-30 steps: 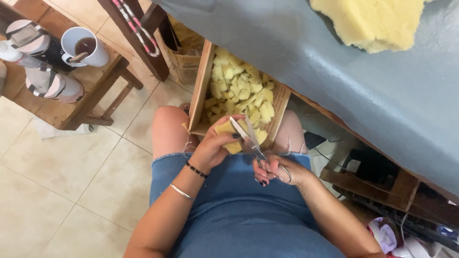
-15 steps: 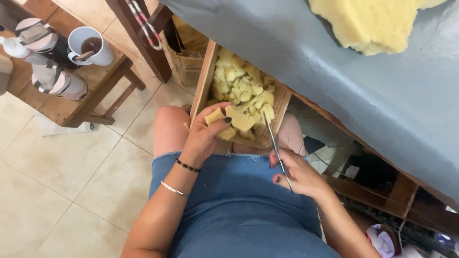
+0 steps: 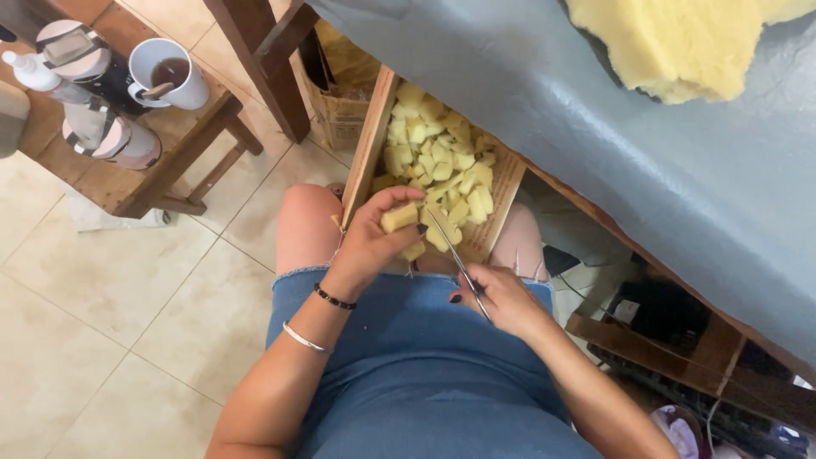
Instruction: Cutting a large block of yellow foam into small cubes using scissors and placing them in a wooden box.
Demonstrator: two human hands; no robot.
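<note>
A wooden tray rests on the seated person's knees, its far end tucked under the edge of a grey-covered table, and it is heaped with pale yellow foam cubes. At the tray's near end the left hand is curled around a chunk of yellow foam, fingers wrapped over its top, with a further bit of foam showing just below the palm. On the near right side of the tray the right hand is closed around the handles of a pair of scissors, whose thin metal blades slant up toward the held chunk and end just beside it; the blades look shut or nearly so, though they are too thin here to be sure. The two hands are apart, each clamped on its own thing. Beyond the tray, on top of the table, lies a large uncut slab of the same yellow foam. Left of the tray a low wooden stool carries a white mug of dark drink and some bottles. Between stool and tray stands a brown paper bag on the tiled floor.
</note>
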